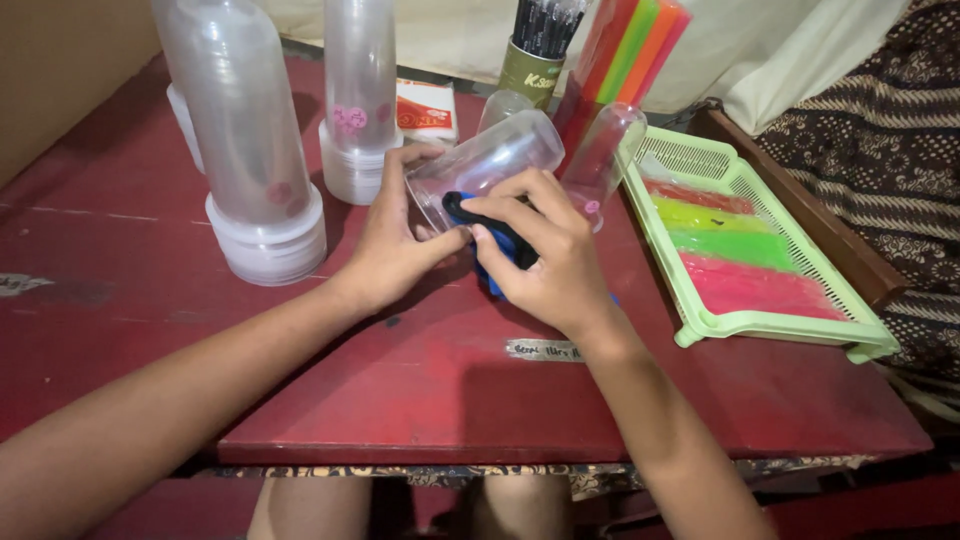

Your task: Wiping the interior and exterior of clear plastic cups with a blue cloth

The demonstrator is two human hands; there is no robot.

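Both hands (470,250) grip clear cup (487,165), maybe blue-black tool (497,240)

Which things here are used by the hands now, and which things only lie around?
In use:
- clear plastic cup, lying on its side, held by the left hand
- blue and black tool, in the right hand, at the cup's mouth

Lying about:
- stacks of clear cups
- green tray with coloured sheets
- can of dark sticks
- red table

2 hands (395,250), 1 green tray (760,322), 1 pen cup (530,72)
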